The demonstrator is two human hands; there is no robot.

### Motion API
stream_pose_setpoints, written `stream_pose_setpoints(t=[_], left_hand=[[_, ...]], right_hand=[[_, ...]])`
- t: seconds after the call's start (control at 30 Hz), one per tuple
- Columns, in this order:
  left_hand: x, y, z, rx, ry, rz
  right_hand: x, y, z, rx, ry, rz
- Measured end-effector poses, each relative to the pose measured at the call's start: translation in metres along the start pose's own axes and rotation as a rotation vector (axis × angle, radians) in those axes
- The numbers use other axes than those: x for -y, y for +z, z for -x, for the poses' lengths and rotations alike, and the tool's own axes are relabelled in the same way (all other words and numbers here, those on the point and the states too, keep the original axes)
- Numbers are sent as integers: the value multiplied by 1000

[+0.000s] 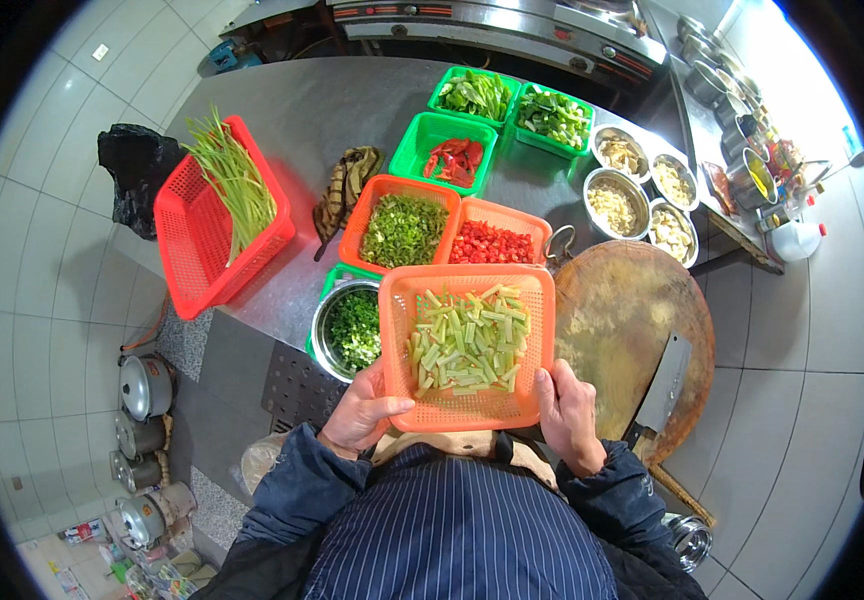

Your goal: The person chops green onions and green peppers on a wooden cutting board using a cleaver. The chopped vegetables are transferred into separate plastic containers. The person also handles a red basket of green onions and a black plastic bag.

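An orange perforated plastic basket (469, 416) is held in front of my apron, between both hands. Cut pale-green stalk pieces (469, 341), which look like celery, lie spread over its bottom. My left hand (366, 409) grips the near left corner, thumb on the rim. On the right side, my right hand (571, 412) clasps the wall near the corner. The round wooden chopping block (612, 315) stands to the right, with a cleaver (661, 386) lying on it. Left of the basket, a steel bowl of chopped green onion (355, 326) is partly covered by it.
Beyond are orange baskets of chopped greens (406, 229) and chopped red chillies (492, 244), then a green basket with red pepper pieces (453, 161). Several steel bowls (616, 202) stand at right. A red basket (192, 240) with long green stems and a cloth (349, 187) are at left.
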State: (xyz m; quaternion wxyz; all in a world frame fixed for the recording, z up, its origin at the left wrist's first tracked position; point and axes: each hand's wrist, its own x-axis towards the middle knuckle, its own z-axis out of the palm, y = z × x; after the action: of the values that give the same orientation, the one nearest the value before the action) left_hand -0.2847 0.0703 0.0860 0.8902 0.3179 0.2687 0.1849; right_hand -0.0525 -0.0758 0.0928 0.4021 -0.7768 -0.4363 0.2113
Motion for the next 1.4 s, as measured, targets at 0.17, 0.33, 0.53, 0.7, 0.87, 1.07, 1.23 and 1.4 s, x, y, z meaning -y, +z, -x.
stream_pose_setpoints(t=[0.17,0.33,0.53,0.7,0.87,1.07,1.23,1.4], left_hand=[[-3,0,1,5,17,-15],[-5,-3,3,23,35,-8],[-5,-12,4,24,25,39],[-5,-17,3,14,27,116],[-8,-17,0,3,64,175],[-16,-17,0,-39,90,119],[-20,-13,-2,-77,106,44],[-23,-8,-7,-51,89,3]], right_hand=[[4,1,-1,-12,-57,-11],[11,-1,-3,-10,-90,-34],[15,1,-6,38,4,-140],[3,20,-13,73,194,-558],[-10,27,-26,119,182,-558],[11,16,-44,131,100,-178],[33,11,-61,-33,-275,168],[50,32,-71,352,-561,305]])
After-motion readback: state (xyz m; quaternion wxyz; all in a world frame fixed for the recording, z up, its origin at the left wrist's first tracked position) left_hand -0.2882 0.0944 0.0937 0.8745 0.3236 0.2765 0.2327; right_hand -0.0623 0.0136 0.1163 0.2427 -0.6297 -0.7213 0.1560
